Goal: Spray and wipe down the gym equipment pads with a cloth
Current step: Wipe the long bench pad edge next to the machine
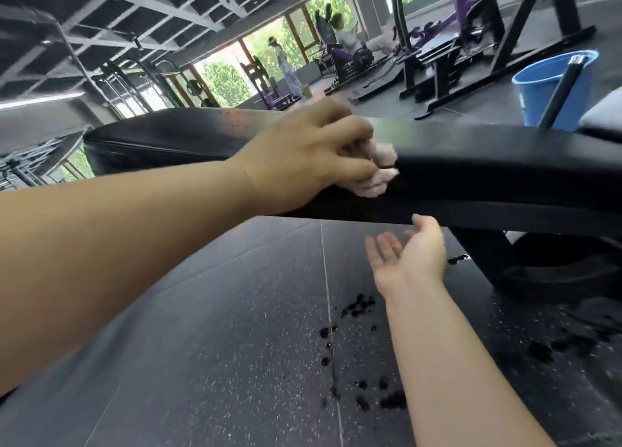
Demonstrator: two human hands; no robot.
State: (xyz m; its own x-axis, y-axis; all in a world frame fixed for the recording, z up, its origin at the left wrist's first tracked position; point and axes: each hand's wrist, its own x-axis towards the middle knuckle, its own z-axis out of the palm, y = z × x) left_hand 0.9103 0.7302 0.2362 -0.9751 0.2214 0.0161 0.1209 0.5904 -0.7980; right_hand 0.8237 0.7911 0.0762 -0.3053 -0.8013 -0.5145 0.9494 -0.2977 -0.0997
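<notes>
Left grip (303, 157) clutches a pale, seemingly pinkish cloth (377, 174) against the black pad (488, 167) edge; right grip (410, 254) lies open, empty, below.

On my feed I see a bare left forearm (117, 228) and a bare right forearm (447, 362), each ending in a bare hand, the left hand (303, 157) and the right hand (412, 254).

Bunched pale cloth (373, 174) against black pad (488, 167)
</notes>
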